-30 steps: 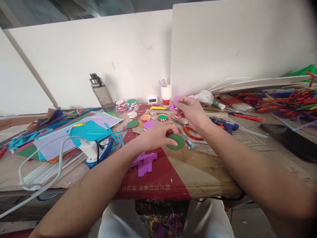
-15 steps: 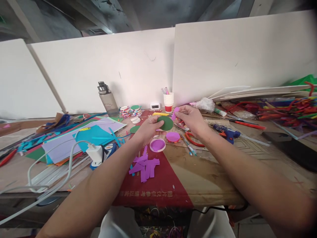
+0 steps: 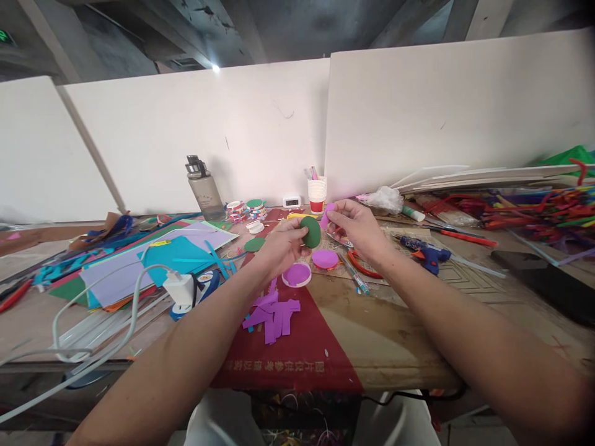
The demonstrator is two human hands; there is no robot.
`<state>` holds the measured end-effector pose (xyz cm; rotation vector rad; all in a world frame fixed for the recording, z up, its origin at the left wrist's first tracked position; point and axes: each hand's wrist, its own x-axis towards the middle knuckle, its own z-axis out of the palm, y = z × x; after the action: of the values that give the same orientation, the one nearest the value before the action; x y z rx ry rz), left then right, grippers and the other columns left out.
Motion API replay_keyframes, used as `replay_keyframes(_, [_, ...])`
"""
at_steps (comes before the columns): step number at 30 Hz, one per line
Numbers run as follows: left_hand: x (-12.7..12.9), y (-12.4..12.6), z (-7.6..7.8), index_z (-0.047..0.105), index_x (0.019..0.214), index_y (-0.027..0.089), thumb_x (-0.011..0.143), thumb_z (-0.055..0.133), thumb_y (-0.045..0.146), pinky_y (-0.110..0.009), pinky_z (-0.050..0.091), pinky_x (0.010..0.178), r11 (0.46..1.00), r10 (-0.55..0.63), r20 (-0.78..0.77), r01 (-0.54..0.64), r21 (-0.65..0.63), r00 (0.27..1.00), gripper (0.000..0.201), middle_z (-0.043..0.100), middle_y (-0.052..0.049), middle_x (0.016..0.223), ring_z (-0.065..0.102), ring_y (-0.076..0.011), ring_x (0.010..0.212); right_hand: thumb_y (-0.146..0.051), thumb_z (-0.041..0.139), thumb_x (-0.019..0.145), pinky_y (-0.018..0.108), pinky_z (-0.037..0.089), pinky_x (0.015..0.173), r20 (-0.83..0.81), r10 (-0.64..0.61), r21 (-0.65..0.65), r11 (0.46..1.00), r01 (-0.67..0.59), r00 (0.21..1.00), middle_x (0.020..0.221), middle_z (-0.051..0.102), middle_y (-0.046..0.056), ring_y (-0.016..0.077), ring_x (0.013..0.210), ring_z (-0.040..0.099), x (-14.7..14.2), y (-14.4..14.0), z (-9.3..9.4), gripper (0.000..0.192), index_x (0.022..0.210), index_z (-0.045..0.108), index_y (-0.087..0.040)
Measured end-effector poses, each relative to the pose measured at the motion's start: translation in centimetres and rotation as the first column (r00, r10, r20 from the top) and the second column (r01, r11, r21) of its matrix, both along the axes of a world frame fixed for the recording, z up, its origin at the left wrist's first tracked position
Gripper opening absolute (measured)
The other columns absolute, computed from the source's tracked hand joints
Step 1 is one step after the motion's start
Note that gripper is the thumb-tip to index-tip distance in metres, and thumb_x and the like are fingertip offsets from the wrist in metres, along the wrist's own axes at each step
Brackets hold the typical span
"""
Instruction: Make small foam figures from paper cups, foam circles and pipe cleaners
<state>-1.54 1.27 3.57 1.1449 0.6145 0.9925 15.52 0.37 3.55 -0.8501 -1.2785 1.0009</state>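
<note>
Leftmost on the counter (image 3: pixel 400 334) lies a white cable (image 3: pixel 93 310) running to a charger (image 3: pixel 179 288), beside a heap of coloured paper sheets (image 3: pixel 153 257). Behind these a grey bottle (image 3: pixel 204 192) stands near the white wall. Further right, purple strips (image 3: pixel 274 310) lie scattered on the red patch, just below a purple lid (image 3: pixel 297 274). Above that lid the left hand (image 3: pixel 279 244) is raised off the counter, pinching a green disc (image 3: pixel 311 231) by its edge, tilted nearly upright. Just beside it the right hand (image 3: pixel 360 226) pinches a small purple strip (image 3: pixel 328 214) between thumb and fingers, close to the disc's upper rim; whether they touch cannot be told. Below lies a purple disc (image 3: pixel 325 258), then red scissors (image 3: pixel 360 265). A paper cup (image 3: pixel 317 195) stands behind. Further right lie a blue glue gun (image 3: pixel 425 249) and a tangle of coloured sticks (image 3: pixel 534 204).
</note>
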Motion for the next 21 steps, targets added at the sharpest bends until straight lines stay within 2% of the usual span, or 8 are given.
replay_keyframes(4, [0.3,-0.4,0.4,0.058,0.084,0.014,0.077,0.05,0.008,-0.019,0.037,0.046,0.972,-0.048,0.172,0.086,-0.217,0.984,0.012,0.054,-0.002,0.067,0.049,-0.0093,0.053,-0.043,0.08,0.064,0.025,0.044,0.058,-0.094,0.165,0.038,0.986,-0.163,0.982,0.073,0.062,-0.002,0.0105,0.063,0.053,-0.6,-0.5,0.2,0.031,0.076,0.062,-0.02])
replay_keyframes(7, [0.6,-0.8,0.3,0.056,0.08,0.014,0.083,0.048,0.015,-0.019,0.031,0.042,0.94,-0.151,0.245,0.216,-0.265,0.958,0.009,0.052,-0.003,0.068,0.042,-0.0084,0.049,-0.041,0.08,0.064,0.026,0.046,0.067,-0.029,0.205,0.052,0.978,-0.203,0.978,0.074,0.062,-0.002,0.0111,0.068,0.053,-1.1,-0.5,-0.2,0.029,0.073,0.062,-0.02])
replay_keyframes(10, [0.9,-1.2,-0.1,0.055,0.077,0.016,0.09,0.05,0.038,-0.019,0.03,0.042,0.907,-0.256,0.249,0.32,-0.272,0.934,0.026,0.05,-0.002,0.066,0.041,-0.0084,0.048,-0.041,0.078,0.066,0.025,0.045,0.06,0.017,0.195,0.024,0.98,-0.195,0.981,0.07,0.061,-0.003,0.0106,0.064,0.052,-1.4,-0.5,-0.6,0.028,0.074,0.062,-0.02])
replay_keyframes(12, [1.1,-1.2,-0.4,0.057,0.079,0.016,0.087,0.049,0.059,-0.022,0.038,0.046,0.908,-0.285,0.217,0.336,-0.252,0.934,0.044,0.055,-0.005,0.069,0.048,-0.0113,0.053,-0.043,0.076,0.067,0.024,0.042,0.051,0.01,0.16,-0.009,0.987,-0.16,0.987,0.066,0.06,-0.004,0.0097,0.056,0.049,-1.5,-0.5,-0.8,0.028,0.077,0.062,-0.021])
replay_keyframes(15, [1.0,-0.8,-0.9,0.063,0.089,0.017,0.079,0.051,0.073,-0.032,0.05,0.061,0.953,-0.229,0.115,0.247,-0.176,0.967,0.058,0.065,-0.01,0.082,0.061,-0.0193,0.07,-0.043,0.075,0.067,0.024,0.037,0.047,0.027,0.063,-0.019,0.998,-0.063,0.998,0.062,0.058,-0.005,0.0093,0.049,0.045,-1.4,-0.3,-0.9,0.028,0.078,0.062,-0.021])
replay_keyframes(18, [0.6,-0.1,-1.4,0.066,0.093,0.017,0.073,0.072,0.056,-0.03,0.051,0.068,0.996,-0.075,-0.002,0.075,-0.055,0.997,0.044,0.068,-0.008,0.089,0.063,-0.0182,0.079,-0.039,0.076,0.066,0.025,0.043,0.058,0.084,-0.047,0.054,0.998,0.042,0.995,0.068,0.062,-0.002,0.0114,0.06,0.052,-1.0,0.2,-1.1,0.026,0.075,0.062,-0.019])
replay_keyframes(21, [0.3,0.5,-1.7,0.069,0.09,0.014,0.063,0.085,0.038,-0.024,0.049,0.065,0.998,0.022,-0.083,-0.018,0.056,0.996,0.04,0.069,-0.006,0.087,0.061,-0.0133,0.075,-0.037,0.073,0.067,0.027,0.044,0.065,0.144,-0.095,0.085,0.993,0.084,0.985,0.073,0.064,-0.001,0.0126,0.067,0.053,-0.8,0.6,-1.4,0.022,0.076,0.064,-0.018])
